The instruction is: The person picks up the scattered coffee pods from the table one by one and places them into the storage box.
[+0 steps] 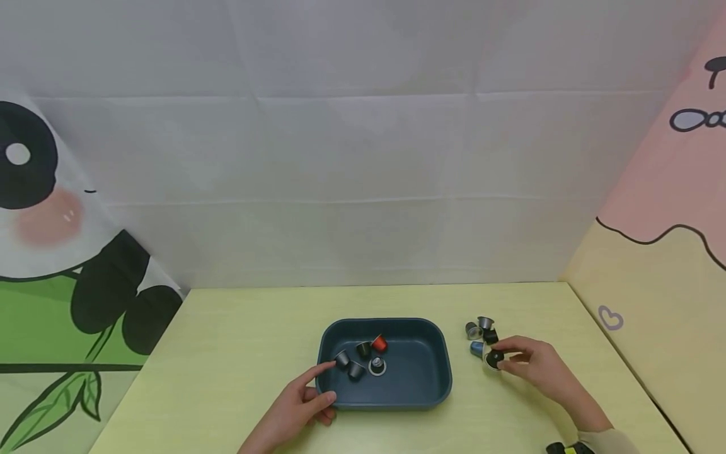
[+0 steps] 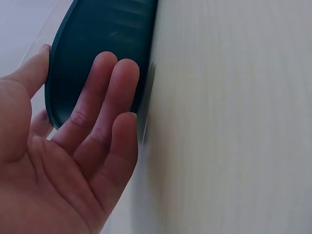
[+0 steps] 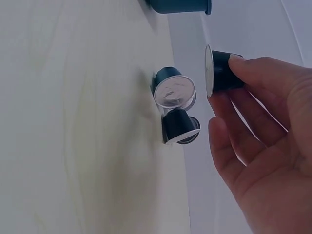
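Note:
A dark teal tray [image 1: 414, 372] lies on the table with several coffee capsules in its left half, among them a red capsule [image 1: 379, 343] and a black capsule [image 1: 363, 350]. At the tray's left front corner my left hand [image 1: 292, 407] touches the rim with thumb and forefinger, its other fingers loosely bent beside the outer wall [image 2: 73, 78]. My right hand [image 1: 539, 366] pinches a black coffee capsule [image 3: 225, 70] between thumb and fingers, its pale foil lid facing away from the palm. Close by is a small group with a blue capsule [image 1: 476, 348] and a silver capsule [image 1: 484, 323].
The pale yellow table [image 1: 249, 328] ends at a white cloth backdrop [image 1: 363, 239]. A printed panel [image 1: 652, 302] borders the right side, another stands at the left. A black strap [image 1: 556, 448] shows by the right sleeve [image 1: 607, 441].

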Demonstrator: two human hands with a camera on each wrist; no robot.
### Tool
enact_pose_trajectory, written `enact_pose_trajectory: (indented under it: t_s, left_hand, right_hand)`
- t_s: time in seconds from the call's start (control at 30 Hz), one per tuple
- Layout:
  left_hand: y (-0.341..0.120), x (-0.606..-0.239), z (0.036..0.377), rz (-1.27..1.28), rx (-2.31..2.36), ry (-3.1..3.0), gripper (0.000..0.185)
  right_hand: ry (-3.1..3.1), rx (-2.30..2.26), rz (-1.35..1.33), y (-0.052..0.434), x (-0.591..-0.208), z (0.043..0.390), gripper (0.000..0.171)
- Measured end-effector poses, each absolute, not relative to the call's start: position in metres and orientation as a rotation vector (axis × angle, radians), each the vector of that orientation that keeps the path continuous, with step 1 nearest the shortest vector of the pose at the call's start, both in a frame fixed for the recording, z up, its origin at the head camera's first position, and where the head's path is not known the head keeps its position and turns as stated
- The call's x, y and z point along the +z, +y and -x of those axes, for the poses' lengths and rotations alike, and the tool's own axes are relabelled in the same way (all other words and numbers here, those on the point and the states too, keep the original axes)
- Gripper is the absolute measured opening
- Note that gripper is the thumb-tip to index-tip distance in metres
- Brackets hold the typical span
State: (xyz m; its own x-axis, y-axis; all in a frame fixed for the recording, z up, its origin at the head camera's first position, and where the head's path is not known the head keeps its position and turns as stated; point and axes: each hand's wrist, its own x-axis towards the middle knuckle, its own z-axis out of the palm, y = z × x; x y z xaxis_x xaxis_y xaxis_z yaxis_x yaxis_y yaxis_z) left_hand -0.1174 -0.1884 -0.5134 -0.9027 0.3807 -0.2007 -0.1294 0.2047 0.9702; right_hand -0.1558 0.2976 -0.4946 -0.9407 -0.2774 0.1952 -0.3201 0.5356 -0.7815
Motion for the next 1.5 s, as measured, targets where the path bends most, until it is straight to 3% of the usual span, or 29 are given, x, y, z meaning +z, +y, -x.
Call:
enact_pose_trajectory:
  t_s: [1.2,1.5]
  left_hand:
    - [-0.188,-0.514,0.118,-0.221,1.75,2.082,0.061]
    - [-0.189,-0.514,0.118,-0.229,1.742,2.088,0.061]
  right_hand:
    - [-2.632,1.359,-0.777,0.256,-0.477,0.17,0.029]
    - [-2.61,1.374,-0.87,0.241,-0.46,0.179,0.024]
